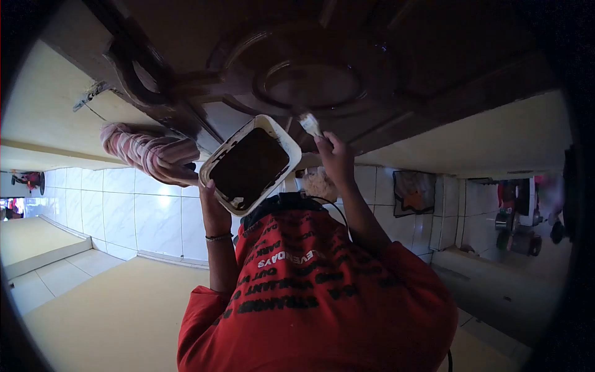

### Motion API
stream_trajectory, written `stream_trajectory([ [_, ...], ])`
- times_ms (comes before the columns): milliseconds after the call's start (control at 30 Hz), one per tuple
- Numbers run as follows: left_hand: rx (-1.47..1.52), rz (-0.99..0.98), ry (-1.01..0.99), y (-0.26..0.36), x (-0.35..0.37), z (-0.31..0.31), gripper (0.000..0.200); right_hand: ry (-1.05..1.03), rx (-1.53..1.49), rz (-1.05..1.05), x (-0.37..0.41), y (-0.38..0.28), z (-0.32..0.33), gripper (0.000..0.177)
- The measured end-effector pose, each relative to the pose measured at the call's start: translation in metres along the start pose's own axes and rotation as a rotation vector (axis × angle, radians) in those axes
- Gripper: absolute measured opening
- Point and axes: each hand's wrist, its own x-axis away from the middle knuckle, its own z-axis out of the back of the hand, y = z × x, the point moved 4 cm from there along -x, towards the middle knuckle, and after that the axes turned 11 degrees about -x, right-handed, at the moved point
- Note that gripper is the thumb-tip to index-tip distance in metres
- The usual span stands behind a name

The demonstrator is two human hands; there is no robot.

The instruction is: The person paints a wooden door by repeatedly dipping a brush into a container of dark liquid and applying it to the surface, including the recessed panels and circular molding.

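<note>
Against a dark door (396,56), left fingers (210,186) grip a tub (250,165), right fingers (326,144) clasp a brush (309,123).

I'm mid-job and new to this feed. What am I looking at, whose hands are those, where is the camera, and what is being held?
There is no machine here. One camera sits on a person's head and looks forward and down, so the red shirt at the bottom is the wearer's own chest, and the two bare arms reach away from it. The left hand grips a white tub of dark brown contents by its edge. The right hand holds a small brush, its bristles at or close to a dark carved wooden door ahead. Left of the tub is something pink and striped; I cannot tell what it is. Behind are white wall tiles and a pale floor.
</note>
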Motion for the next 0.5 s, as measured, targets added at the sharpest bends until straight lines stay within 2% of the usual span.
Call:
stream_trajectory([
  [33, -0.002, -0.004, 0.002, -0.001, 0.0, 0.002, 0.062, 0.003, -0.002, 0.003, -0.008, -0.013, 0.001, 0.036],
  [100, -0.003, -0.012, 0.0, -0.001, 0.001, 0.003, 0.062, -0.122, 0.068, 0.078, -0.025, -0.045, 0.003, 0.037],
  [233, -0.002, -0.013, 0.022, -0.002, 0.003, 0.008, 0.061, -0.151, 0.087, 0.188, -0.048, -0.066, 0.002, 0.036],
  [433, 0.032, -0.029, 0.027, 0.002, 0.005, 0.001, 0.062, 0.016, -0.213, 0.087, -0.04, -0.052, 0.022, 0.033],
  [500, 0.025, -0.03, 0.029, 0.002, 0.004, 0.001, 0.062, 0.071, -0.397, -0.15, -0.025, -0.02, 0.016, 0.033],
])
